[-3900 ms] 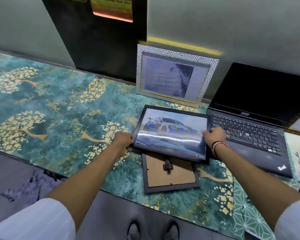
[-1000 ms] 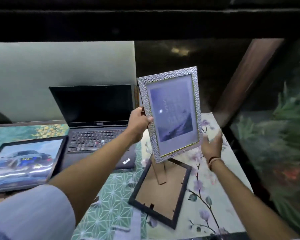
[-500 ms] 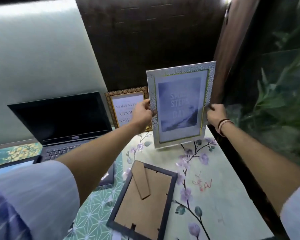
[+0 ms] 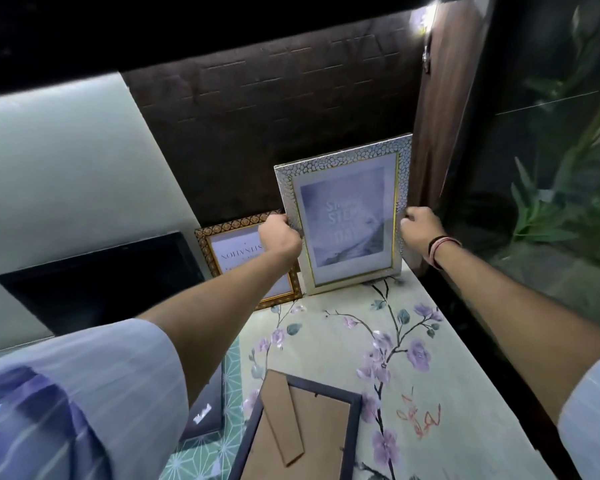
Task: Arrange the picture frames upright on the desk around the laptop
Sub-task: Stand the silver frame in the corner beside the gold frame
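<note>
At desk's back corner, both arms outstretched, hands (image 4: 280, 236) (image 4: 420, 228) gripping upright silver frame (image 4: 343, 216) by side edges.

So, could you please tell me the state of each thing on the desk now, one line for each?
Silver frame: upright, bottom edge on the desk, held on both sides.
Left hand: gripping the silver frame's left edge.
Right hand: closed on its right edge.
Gold frame: upright, partly behind the left hand.
Black frame: lying face down, back stand showing.
Laptop: open, screen dark.
</note>
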`<state>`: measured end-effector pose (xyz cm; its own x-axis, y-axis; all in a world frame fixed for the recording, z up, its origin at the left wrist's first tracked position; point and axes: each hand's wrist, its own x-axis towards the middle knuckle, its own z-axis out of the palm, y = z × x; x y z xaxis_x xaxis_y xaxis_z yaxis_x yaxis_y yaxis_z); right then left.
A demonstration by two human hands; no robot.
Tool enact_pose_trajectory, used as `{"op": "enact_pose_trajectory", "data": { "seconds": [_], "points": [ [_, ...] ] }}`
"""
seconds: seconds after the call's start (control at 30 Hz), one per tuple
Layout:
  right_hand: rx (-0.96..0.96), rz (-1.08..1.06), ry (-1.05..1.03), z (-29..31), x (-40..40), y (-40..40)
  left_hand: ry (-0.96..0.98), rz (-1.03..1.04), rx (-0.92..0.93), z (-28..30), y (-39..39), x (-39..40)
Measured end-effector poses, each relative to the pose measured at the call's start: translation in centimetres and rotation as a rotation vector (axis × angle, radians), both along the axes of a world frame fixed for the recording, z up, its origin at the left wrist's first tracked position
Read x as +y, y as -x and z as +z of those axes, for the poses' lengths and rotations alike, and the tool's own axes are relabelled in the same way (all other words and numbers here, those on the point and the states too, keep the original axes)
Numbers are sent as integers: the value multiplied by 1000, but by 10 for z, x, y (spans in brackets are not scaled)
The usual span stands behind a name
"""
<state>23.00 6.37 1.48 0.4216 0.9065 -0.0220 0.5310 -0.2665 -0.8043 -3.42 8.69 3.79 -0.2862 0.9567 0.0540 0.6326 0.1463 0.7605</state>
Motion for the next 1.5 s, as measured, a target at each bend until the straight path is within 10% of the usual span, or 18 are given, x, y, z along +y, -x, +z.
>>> {"op": "enact_pose_trajectory", "data": {
  "seconds": [0.5, 1.5],
  "points": [
    [198, 147, 108, 2, 4, 6, 67, 56, 178, -5, -11, 14],
    [196, 155, 96, -7, 3, 10, 77, -80, -82, -9, 3, -16]
  ]
}}
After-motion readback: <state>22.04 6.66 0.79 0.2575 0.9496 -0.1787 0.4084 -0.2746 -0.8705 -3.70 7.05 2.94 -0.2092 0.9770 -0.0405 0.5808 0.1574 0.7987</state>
